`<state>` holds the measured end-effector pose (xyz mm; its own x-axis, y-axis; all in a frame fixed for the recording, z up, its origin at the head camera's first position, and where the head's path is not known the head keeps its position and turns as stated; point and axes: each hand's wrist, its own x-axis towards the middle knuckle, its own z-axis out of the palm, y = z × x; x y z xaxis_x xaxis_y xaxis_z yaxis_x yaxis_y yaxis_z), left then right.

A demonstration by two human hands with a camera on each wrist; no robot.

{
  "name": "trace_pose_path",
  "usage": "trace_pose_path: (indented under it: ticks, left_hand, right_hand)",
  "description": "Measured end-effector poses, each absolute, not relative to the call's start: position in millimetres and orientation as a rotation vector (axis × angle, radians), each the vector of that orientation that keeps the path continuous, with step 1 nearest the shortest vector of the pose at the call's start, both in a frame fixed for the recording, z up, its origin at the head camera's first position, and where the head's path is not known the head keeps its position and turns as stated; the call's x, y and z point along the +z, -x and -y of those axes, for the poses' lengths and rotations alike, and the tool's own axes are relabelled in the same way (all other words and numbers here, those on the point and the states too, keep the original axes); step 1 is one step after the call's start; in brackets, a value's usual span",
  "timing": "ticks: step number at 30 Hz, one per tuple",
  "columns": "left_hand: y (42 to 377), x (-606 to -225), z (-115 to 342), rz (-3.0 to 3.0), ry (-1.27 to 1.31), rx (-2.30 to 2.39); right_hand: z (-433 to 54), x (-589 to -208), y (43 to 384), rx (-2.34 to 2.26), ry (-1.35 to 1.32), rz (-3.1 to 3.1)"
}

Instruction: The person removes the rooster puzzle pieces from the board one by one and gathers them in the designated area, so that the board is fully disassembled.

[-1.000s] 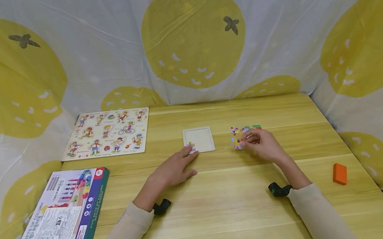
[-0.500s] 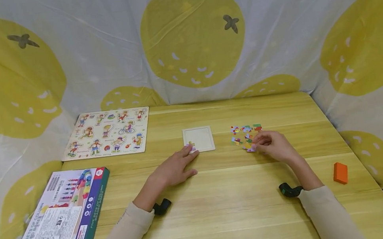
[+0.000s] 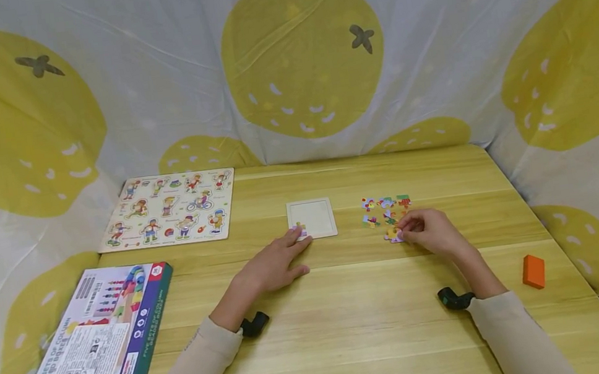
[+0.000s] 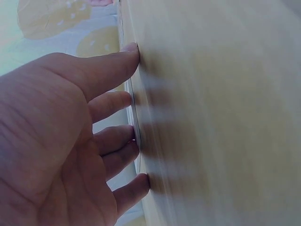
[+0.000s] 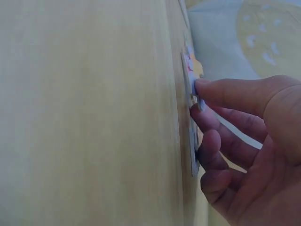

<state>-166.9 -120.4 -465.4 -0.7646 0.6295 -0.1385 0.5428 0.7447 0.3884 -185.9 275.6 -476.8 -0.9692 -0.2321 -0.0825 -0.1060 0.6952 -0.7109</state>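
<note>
My right hand (image 3: 433, 231) pinches a yellow and lilac jigsaw piece (image 3: 393, 236) between thumb and index finger, at the near side of the loose pieces. In the right wrist view the thumb presses on the face of that piece (image 5: 192, 75), low over the table. Several other colourful jigsaw pieces (image 3: 370, 221) lie just beyond, partly hidden by the fingers. My left hand (image 3: 270, 265) lies flat with its fingers on the near left corner of a small cream puzzle tray (image 3: 314, 215). Lilac and yellow jigsaw pieces (image 3: 302, 230) sit in that corner, partly covered by the fingertips.
A wooden picture board (image 3: 167, 209) with figures of children lies at the back left. Nearer on the left is a flat boxed set (image 3: 93, 337). An orange block (image 3: 534, 272) stands near the right edge. A lemon-print cloth (image 3: 300, 56) hangs behind the table (image 3: 352, 342).
My right hand has moved right and a little nearer with the pinched jigsaw piece, uncovering more loose pieces. The left hand has stayed on the tray corner.
</note>
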Motion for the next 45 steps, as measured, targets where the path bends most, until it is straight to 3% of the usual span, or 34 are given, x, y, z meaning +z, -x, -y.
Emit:
trace_pose_path:
  ticks: [23,34,45]
  left_hand:
    - [164.1,-468.2,121.7,-2.700,-0.909,0.506]
    - [165.6,-470.1,121.5,-2.725,-0.906,0.498]
    - [165.0,-464.5,133.3,-2.724,-0.891,0.465]
  right_hand:
    - [-275.9,-467.3,192.0,-1.146,0.281,-2.857]
    - [-213.5,-460.7,202.0,-1.335,0.374,-2.727]
    - [-153.1,-480.0,222.5,-1.445,0.478,-2.599]
